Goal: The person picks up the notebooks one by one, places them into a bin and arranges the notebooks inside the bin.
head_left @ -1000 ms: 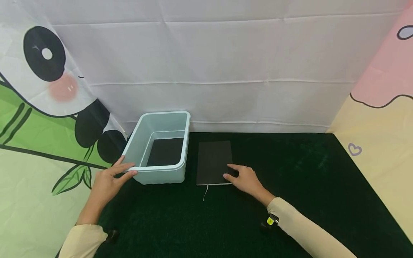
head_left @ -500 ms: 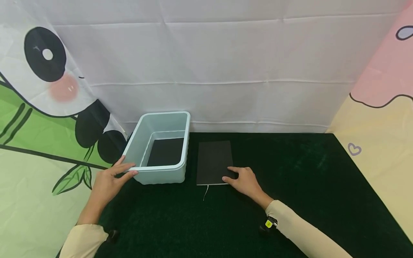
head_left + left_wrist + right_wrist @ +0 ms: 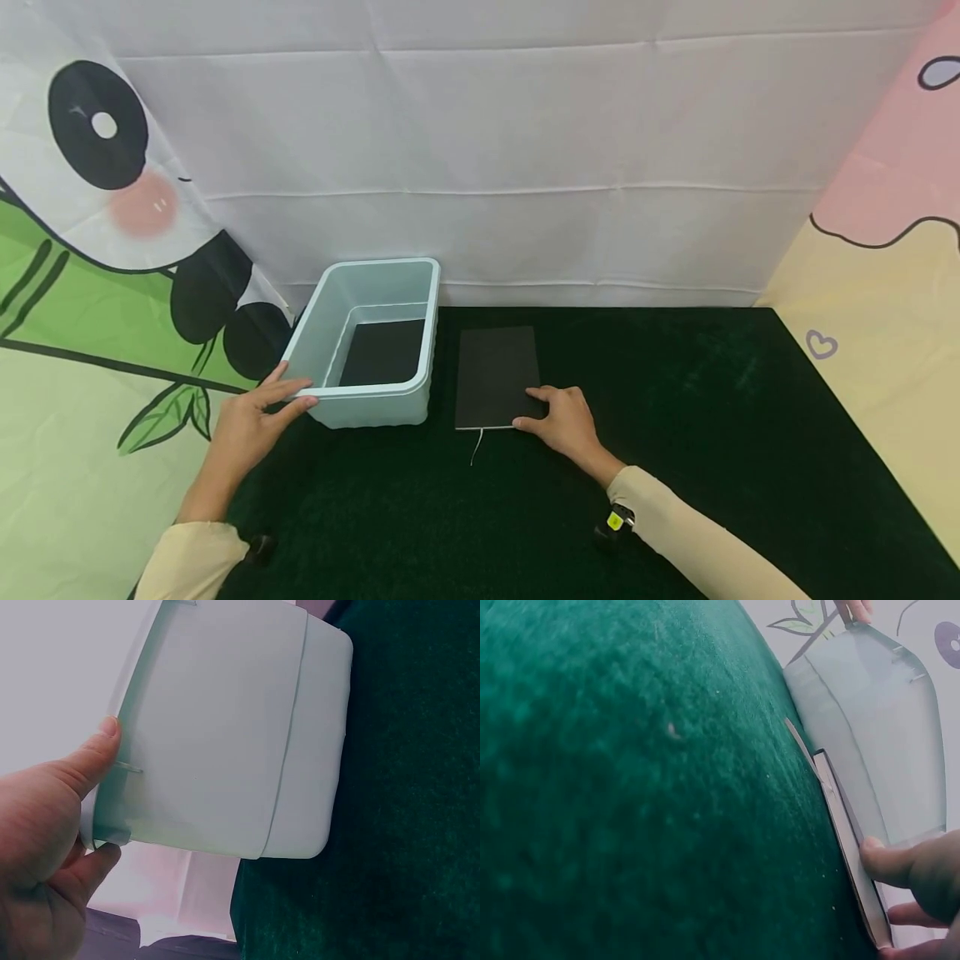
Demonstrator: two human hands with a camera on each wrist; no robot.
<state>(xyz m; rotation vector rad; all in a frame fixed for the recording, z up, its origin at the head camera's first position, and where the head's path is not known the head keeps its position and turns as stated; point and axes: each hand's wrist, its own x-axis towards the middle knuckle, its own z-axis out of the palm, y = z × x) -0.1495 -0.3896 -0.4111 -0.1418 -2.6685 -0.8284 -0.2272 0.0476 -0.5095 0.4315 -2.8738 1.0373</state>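
Gripping the near-left corner of the pale blue bin, the left hand curls thumb over rim, while the right hand pinches the black notebook's near-right corner beside the bin, its underside fingers hidden.
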